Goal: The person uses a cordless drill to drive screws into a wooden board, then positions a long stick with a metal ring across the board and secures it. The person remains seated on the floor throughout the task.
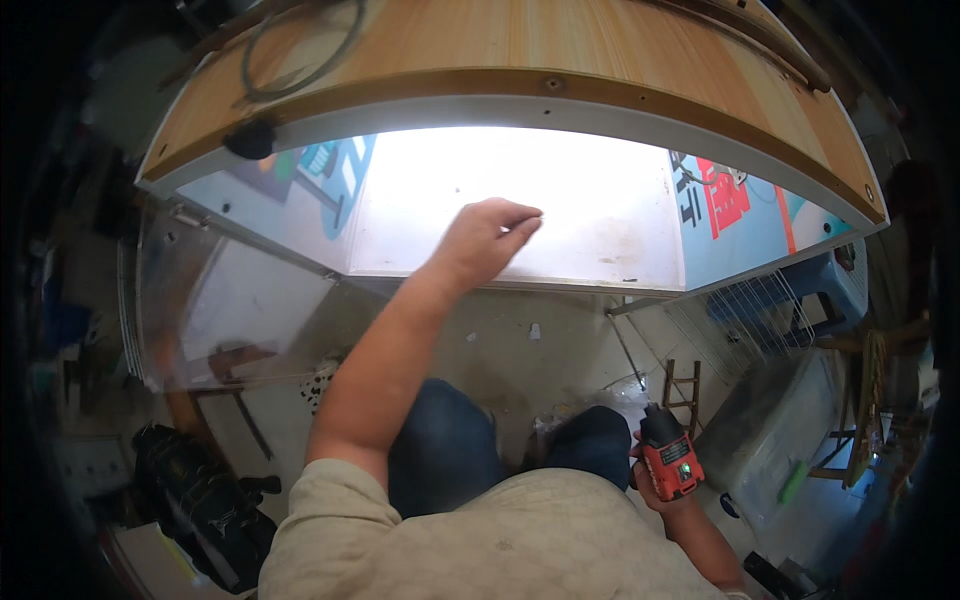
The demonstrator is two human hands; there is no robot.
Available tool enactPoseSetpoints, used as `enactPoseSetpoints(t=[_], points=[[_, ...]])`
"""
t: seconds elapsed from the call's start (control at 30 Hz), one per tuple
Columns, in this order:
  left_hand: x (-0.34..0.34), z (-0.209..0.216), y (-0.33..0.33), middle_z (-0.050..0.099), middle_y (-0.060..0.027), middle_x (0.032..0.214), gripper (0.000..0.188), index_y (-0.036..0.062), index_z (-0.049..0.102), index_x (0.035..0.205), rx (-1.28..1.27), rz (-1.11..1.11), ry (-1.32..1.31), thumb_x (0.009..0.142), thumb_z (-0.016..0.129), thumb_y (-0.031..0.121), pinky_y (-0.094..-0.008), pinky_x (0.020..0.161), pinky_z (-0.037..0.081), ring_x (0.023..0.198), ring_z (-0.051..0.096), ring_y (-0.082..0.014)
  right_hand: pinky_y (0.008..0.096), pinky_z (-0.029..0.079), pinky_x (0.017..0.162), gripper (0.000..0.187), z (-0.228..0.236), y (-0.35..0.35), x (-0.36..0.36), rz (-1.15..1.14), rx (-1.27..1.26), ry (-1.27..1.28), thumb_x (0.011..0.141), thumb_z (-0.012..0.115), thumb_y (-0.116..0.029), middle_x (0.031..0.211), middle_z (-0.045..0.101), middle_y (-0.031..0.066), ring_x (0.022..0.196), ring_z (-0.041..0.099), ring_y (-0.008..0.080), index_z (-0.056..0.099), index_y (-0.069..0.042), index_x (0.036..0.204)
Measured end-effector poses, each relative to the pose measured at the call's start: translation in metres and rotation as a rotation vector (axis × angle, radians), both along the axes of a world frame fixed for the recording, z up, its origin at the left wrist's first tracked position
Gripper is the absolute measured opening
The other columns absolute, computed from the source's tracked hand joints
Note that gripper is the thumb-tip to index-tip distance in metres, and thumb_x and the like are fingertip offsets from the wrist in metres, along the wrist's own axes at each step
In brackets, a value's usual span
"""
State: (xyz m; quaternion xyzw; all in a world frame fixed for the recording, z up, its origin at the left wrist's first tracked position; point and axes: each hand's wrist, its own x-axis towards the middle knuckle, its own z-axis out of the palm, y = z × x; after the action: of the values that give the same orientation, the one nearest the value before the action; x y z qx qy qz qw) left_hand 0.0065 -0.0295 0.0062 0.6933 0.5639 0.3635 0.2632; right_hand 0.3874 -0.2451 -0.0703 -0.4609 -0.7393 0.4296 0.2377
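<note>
Hanging before the lit white inside of the cabinet (560,102), the left hand (485,240) has its fingers curled in and its thumb and forefinger all but meeting; from where I stand I can't tell whether something tiny sits between them. Down beside the right knee, well apart from the cabinet, the right hand (647,482) is wrapped around a red and black drill (672,462), black nose pointing up and away from the body. Anything small in that left pinch could, I'd say, slip if the fingertips loosened, and against such glare it would be hard to find. The drill might knock the knee or snag the crumpled plastic (625,392) close by if swung up carelessly. A loop of cable (262,97) lies on the wood-grain top (450,40), where a stray sleeve could catch it. Coloured prints cover the cabinet's side walls, and the white surface between carries smudges. Pale scraps (535,331) litter the dull floor (480,350); around it crowd a black bag (200,500) on the left, and a wire rack (745,315), blue stool (845,288) and clear bin (765,425) on the right.
</note>
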Motion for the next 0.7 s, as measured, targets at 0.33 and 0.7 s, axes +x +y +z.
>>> enactPoseSetpoints(t=[0.33,0.7], points=[[0.040,-0.018,-0.027,0.060,-0.0103,0.086,0.013,0.0047,0.070,0.089,0.045,-0.214,0.385,0.079,0.072,0.013,-0.0396,0.077,0.050,0.087,0.058,-0.0291,0.0348,0.055,0.071,0.032,0.012,0.013,-0.013,-0.015,0.299,-0.219,0.075,0.063,-0.009,0.096,0.067,0.0084,0.083,0.067,0.0212,0.062,-0.008,0.107],[0.089,-0.006,0.024,0.067,-0.0159,0.090,0.015,0.0029,0.071,0.088,-0.144,-0.468,0.278,0.083,0.067,0.015,-0.0395,0.080,0.051,0.089,0.064,-0.0316,0.0268,0.052,0.067,0.044,0.007,-0.014,0.009,-0.090,0.067,-0.337,0.083,0.060,0.004,0.114,0.062,0.0077,0.093,0.064,0.0140,0.052,-0.008,0.124]])
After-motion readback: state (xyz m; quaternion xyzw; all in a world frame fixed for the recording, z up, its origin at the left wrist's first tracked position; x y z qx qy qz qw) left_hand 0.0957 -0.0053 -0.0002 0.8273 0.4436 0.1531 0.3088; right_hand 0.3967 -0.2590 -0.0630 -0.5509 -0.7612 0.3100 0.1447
